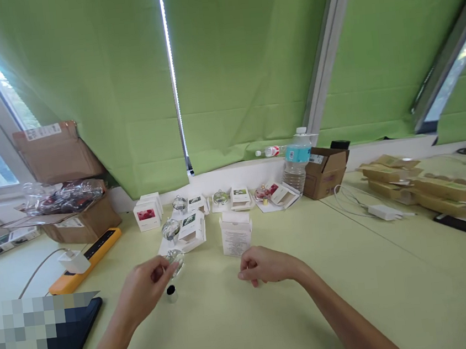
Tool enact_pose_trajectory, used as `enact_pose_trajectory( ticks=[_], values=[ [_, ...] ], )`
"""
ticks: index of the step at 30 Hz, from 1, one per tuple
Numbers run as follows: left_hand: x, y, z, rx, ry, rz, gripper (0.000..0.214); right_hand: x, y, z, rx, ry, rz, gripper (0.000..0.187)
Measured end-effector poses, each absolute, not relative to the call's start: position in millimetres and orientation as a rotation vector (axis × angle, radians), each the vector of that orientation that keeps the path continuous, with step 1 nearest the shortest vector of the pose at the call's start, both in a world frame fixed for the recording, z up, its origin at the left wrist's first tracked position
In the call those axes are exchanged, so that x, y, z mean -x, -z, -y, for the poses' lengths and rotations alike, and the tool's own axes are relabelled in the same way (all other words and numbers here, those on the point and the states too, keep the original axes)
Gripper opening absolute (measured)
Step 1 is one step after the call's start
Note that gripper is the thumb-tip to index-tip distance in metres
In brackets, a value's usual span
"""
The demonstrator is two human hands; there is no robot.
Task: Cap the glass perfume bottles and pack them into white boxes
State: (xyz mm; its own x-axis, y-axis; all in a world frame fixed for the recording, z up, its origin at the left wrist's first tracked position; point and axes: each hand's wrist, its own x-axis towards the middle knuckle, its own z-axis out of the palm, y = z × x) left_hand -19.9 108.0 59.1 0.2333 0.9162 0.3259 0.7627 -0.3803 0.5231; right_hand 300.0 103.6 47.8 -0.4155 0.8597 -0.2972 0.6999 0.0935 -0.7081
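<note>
My left hand (147, 286) pinches the edge of a clear, round glass piece (177, 259) between thumb and fingers, low over the table. Just below it stands a small vial with a black top (171, 293). My right hand (265, 264) is closed, its fingertips curled together; whether anything is in them I cannot make out. Right behind that hand is an upright white carton with printed text (237, 239) and raised top flaps. Another round glass piece (171, 229) sits beyond my left hand, beside an opened white box with a green picture (191, 230).
White boxes with red pictures (147, 215) stand at the back left. More glass pieces (221, 197) line the wall. A large water bottle (298, 162) and brown carton (325, 173) are behind right. An orange power strip (87, 260) and a dark device (82, 343) lie left.
</note>
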Motion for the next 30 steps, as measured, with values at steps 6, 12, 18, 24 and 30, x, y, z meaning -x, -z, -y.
enact_pose_trajectory(
  ticks=[6, 12, 18, 24, 30],
  values=[
    [29, -43, -98, -2.299, -0.537, -1.724, 0.039, -293, -43, -102, 1.566, -1.182, 2.233, 0.026],
    [30, -40, -101, -2.247, -0.419, -1.712, 0.038, -290, -39, -102, 1.521, -1.090, 2.270, 0.026],
    [29, -36, -100, -2.235, -0.351, -1.689, 0.028, -283, -31, -102, 1.551, -0.989, 2.270, 0.024],
    [23, -34, -99, -2.241, -0.357, -1.665, 0.020, -266, -20, -103, 1.570, -0.767, 2.235, 0.022],
    [-2, -34, -98, -2.242, -0.477, -1.500, 0.022, -256, -16, -101, 1.511, -0.708, 2.169, 0.020]
  ],
)
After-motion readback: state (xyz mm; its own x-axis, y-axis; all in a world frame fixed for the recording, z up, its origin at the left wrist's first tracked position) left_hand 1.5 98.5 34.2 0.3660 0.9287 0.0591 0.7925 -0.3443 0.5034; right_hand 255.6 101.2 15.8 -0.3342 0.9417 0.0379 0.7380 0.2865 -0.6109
